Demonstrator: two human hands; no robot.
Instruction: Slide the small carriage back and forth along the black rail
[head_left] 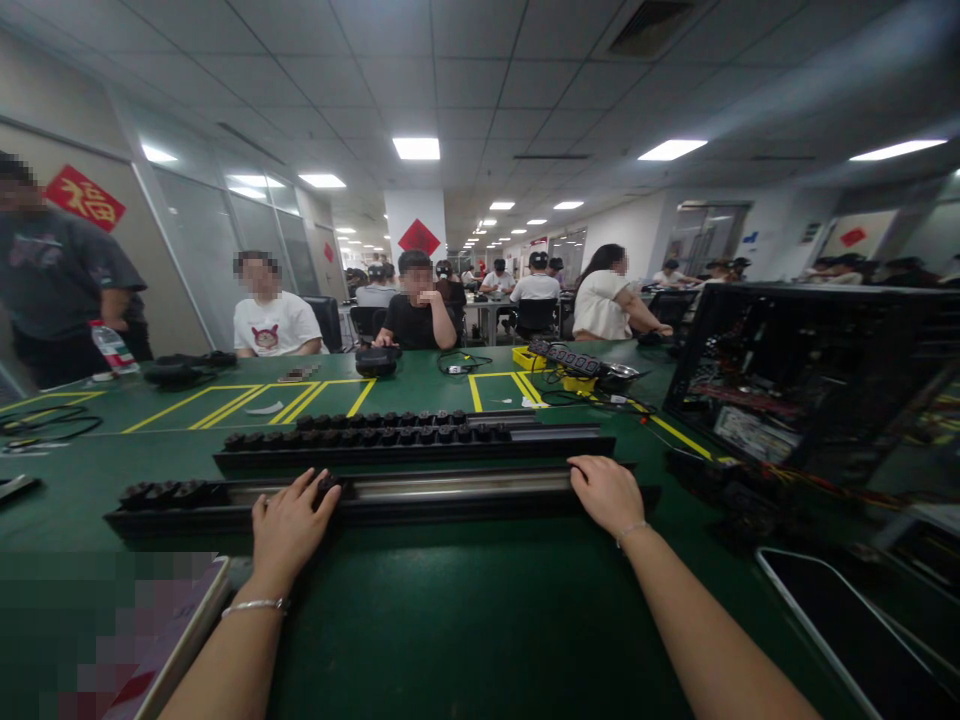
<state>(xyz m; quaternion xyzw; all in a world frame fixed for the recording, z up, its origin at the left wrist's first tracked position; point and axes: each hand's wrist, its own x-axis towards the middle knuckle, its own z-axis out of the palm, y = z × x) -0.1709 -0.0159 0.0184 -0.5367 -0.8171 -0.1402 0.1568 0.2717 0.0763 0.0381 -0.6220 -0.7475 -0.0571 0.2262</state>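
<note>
A long black rail [450,490] with a metal channel lies across the green table [465,610] in front of me. Small black parts sit at its left end [165,493]. My left hand [289,525] rests on the rail, fingers spread, fingertips touching a small black part [328,487] in the channel. My right hand [607,492] lies over the rail farther right, fingers curled over its far edge. Two more black rails [420,440] packed with several black parts lie just behind.
An open computer case [810,380] stands at the right, with a dark panel [847,620] lying near the table edge. A power strip [570,358], yellow bins, cables and a bottle [112,348] lie farther back. Several people sit or stand beyond the table.
</note>
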